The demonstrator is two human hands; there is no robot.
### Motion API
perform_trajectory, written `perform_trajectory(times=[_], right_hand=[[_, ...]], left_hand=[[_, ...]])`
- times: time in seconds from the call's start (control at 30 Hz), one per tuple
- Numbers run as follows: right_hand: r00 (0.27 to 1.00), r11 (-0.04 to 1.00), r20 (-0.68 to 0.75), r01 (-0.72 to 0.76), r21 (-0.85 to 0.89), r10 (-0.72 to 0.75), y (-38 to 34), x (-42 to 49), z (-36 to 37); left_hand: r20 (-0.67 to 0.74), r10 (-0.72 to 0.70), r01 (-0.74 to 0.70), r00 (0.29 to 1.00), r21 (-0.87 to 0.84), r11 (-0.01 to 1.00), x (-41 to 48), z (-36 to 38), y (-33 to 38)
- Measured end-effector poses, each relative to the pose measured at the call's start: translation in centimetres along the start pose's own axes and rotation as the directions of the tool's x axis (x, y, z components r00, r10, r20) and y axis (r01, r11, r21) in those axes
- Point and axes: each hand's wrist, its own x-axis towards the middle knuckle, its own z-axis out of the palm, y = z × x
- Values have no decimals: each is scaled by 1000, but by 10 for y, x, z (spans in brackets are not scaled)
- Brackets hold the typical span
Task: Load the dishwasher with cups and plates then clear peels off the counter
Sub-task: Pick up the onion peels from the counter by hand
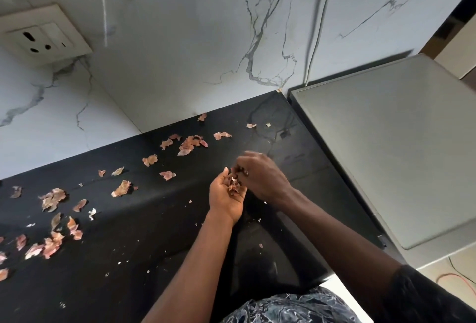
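So, left hand (226, 200) palm-up and cupped round a handful of pinkish papery peels (234, 185), right hand (262, 181) touching it, curled fingertips down on the pile, pinching or not too blurry to tell, more loose peels (189, 143) scattered over the glossy black stone counter (128, 258)

Soft daylight fills the marble wall (180, 39), and I catch a glare streak toward ten o'clock. The right hand (260, 176) blurs slightly; frame edges bow outward.
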Motion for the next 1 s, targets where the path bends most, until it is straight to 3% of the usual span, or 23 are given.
perform_trajectory(times=[0.13,0.23,0.4,0.5,0.57,0.67,0.8,1.0], right_hand=[[990,996,123,75,-53,-68,-9,-2,-2],[988,999,145,42,32,-46,-9,8,-11],[997,970,27,-74,232,70,28,45,-15],[969,971,-77,-232,60,237,71,68,-13],[930,921,-82,-366,-136,357,96,81,-12],[897,855,-55,-435,-284,438,117,96,-15],[898,846,-10,-418,-332,440,131,109,-12],[963,893,-66,-266,-362,260,118,114,-1]], left_hand=[[-19,6,-7,1000,-24,1000,-1,1,2],[-52,54,-56,997,-35,998,-4,5,2],[0,37,-36,999,-118,992,1,2,8],[5,50,-49,999,-106,993,2,1,9],[5,54,-53,999,-100,994,2,1,9],[3,52,-52,999,-87,995,1,2,7],[8,53,-52,999,-81,995,0,3,6],[-7,67,-68,998,-95,993,0,3,8]])
